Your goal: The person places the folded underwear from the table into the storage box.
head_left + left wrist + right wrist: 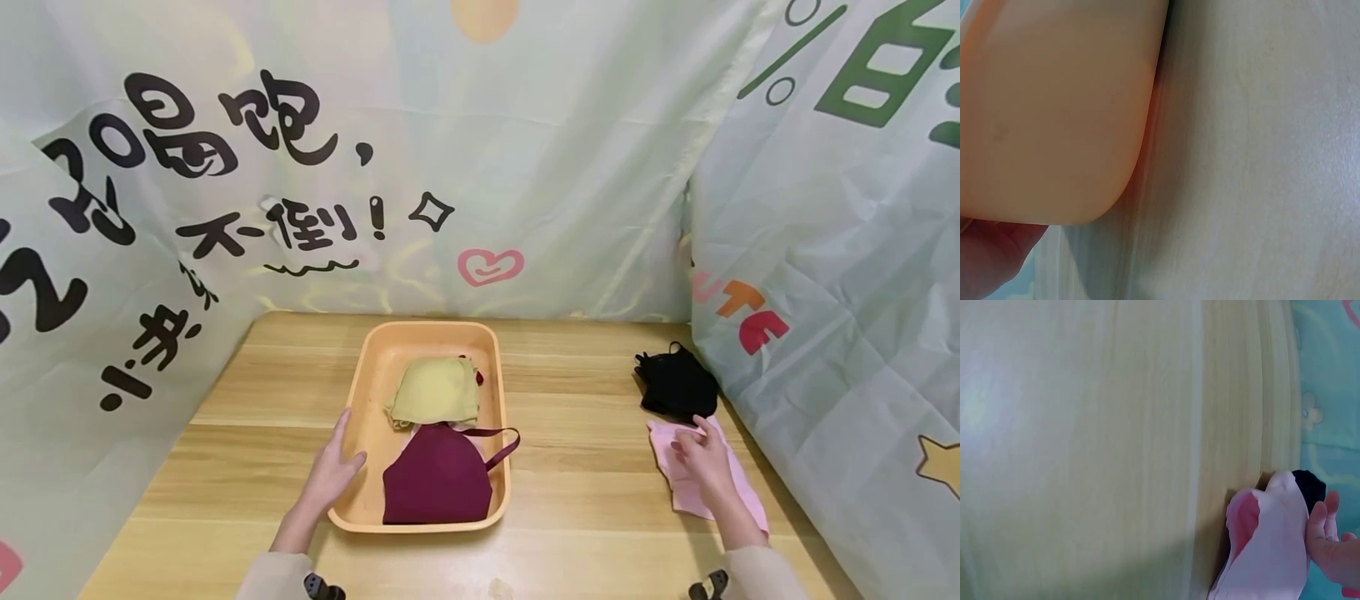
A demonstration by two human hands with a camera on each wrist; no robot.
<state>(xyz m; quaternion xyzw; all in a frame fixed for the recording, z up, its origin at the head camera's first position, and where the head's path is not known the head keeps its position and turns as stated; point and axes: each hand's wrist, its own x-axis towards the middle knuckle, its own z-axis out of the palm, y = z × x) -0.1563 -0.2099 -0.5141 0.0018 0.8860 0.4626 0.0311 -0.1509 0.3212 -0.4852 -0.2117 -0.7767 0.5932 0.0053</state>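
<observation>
My left hand [330,473] is at the left rim of an orange plastic tray [431,327], thumb over the rim and fingers along its outer side; the left wrist view shows part of the hand [994,257] past the tray's wall [1054,119]. In the tray lie a folded yellow-green garment [437,392] and a burgundy bra [438,479] whose strap hangs over the right rim. My right hand [705,458] hovers over a folded pink garment [686,492], fingers loosely bent. In the right wrist view the hand [1335,550] is beside the pink cloth [1275,544].
A black garment with thin straps [678,383] lies just behind the pink one. The wooden table [577,500] runs back to a printed fabric wall [562,208]; another fabric wall [847,333] rises close to the right hand. A dark red bit [480,377] shows beside the yellow-green garment.
</observation>
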